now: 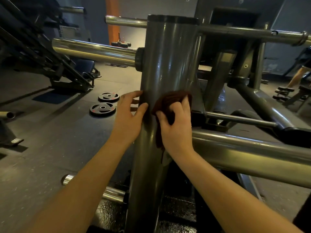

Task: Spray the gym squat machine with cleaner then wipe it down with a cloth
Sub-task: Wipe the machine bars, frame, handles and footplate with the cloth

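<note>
The squat machine's thick grey upright post rises through the middle of the view, glossy with reflections. My right hand presses a dark brown cloth against the front of the post at mid height. My left hand wraps around the left side of the same post, thumb on the front and fingers curled behind it. No spray bottle is in view.
Chrome weight pegs stick out left of the post, and a thick horizontal bar runs to the right. Two black weight plates lie on the rubber floor at left. Another machine stands far left. A person's leg shows at far right.
</note>
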The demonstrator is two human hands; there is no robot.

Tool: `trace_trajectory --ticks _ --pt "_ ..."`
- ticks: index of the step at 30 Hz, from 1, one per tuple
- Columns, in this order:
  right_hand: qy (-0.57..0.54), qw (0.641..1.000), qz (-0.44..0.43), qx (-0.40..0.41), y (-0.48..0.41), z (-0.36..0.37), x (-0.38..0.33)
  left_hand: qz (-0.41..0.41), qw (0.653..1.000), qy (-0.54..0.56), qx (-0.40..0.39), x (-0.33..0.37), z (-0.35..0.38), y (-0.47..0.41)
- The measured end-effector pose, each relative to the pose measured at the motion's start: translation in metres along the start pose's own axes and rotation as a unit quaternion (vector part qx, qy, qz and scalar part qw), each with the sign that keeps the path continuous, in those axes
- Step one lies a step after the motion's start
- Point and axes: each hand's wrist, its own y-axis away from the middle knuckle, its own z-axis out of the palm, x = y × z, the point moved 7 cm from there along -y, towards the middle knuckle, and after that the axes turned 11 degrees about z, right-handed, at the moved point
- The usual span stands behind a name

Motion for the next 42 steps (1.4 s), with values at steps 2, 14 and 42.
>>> trace_trajectory --ticks 2,14,42 --pt "-0.033 0.999 0.007 0.011 -0.011 -0.002 -0.005 0.008 1.0 -0.007 0.011 0.002 0.0 -0.003" --pt "-0.145 0.988 0.038 0.047 -0.095 -0.032 -0.063 -0.028 0.998 -0.018 -0.054 0.041 -0.003 -0.057" --pt "-0.039 0.859 0.51 -0.043 -0.056 -0.037 -0.111 -0.402 0.906 -0.01 -0.133 0.096 -0.016 -0.222"
